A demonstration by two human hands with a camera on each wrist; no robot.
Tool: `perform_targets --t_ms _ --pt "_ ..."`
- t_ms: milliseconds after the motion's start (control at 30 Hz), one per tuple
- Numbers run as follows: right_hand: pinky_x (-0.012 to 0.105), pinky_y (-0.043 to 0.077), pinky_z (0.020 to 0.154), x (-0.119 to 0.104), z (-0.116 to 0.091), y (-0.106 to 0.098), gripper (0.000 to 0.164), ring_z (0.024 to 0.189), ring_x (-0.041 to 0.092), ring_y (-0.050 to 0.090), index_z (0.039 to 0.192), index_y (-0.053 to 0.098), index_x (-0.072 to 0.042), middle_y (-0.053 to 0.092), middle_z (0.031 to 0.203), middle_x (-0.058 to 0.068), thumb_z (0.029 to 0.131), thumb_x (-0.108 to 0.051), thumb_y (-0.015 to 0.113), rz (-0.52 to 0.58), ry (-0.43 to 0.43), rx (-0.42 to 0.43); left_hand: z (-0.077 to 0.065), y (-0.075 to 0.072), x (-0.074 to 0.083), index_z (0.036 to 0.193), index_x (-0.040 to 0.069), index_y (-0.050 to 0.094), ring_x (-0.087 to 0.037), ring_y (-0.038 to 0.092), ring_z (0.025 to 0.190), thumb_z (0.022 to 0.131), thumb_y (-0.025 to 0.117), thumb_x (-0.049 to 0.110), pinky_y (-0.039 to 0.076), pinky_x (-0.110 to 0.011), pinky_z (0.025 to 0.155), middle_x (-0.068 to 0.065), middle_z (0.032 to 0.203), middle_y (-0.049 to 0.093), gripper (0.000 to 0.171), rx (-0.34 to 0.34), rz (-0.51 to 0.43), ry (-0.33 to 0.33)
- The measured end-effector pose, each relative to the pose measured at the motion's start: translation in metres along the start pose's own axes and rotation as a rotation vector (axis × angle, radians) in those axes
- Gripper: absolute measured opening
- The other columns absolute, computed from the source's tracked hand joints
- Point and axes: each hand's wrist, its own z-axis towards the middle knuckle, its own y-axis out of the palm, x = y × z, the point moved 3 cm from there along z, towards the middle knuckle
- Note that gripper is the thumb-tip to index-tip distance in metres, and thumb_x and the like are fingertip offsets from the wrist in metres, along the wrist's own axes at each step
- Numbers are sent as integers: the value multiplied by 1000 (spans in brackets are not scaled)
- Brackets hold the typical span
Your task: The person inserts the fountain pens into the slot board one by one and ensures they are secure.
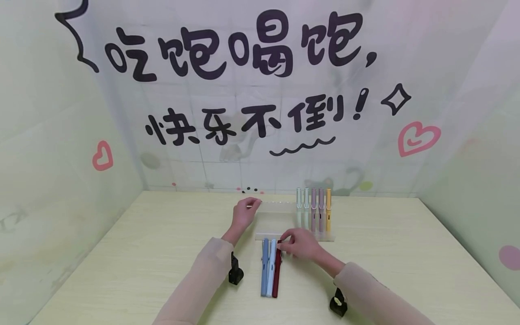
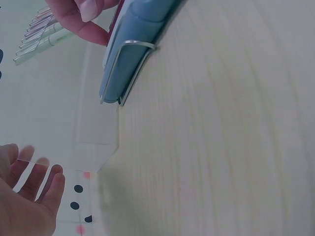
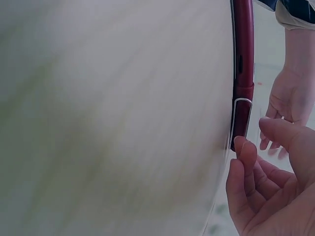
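A clear pen rack (image 1: pixel 274 236) stands near the back wall, with several capped pens (image 1: pixel 313 210) in mint, purple and yellow upright at its right end. My left hand (image 1: pixel 244 213) holds the rack's upper left edge between thumb and fingers. In front of the rack, a grey-blue pen (image 1: pixel 265 268), a light blue pen (image 1: pixel 271 271) and a dark red pen (image 1: pixel 277 275) lie side by side, clips toward the rack. My right hand (image 1: pixel 302 244) is at the red pen's cap end; its fingertips touch the cap (image 3: pixel 241 118), while the thumb stands apart from it.
The pale wooden table (image 1: pixel 142 253) runs back to a printed curtain (image 1: pixel 227 171) with black lettering, and curtains flank both sides. Black camera mounts (image 1: pixel 235 273) hang below both wrists.
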Motion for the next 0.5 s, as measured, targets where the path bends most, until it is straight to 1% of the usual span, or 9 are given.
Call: perform_targets --t_ms 267,367,500 --pt "25 43 46 -3 -2 3 34 51 10 50 101 64 0 55 61 -4 78 -25 71 -122 32 12 0 0 0 100 2 66 -26 60 92 92 55 21 51 -35 77 -12 98 64 23 2 2 5" --pt "25 42 45 -5 -3 4 35 51 10 50 101 64 1 55 61 -4 78 -24 71 -136 31 8 0 0 0 99 2 66 -26 60 92 92 55 21 51 -35 77 -12 98 64 23 1 2 7" --pt "24 41 44 -5 -5 4 32 51 9 49 100 64 1 55 61 -4 78 -21 70 -144 22 -3 1 0 -1 99 2 66 -26 60 92 92 56 21 51 -34 77 -12 98 65 23 1 2 4"
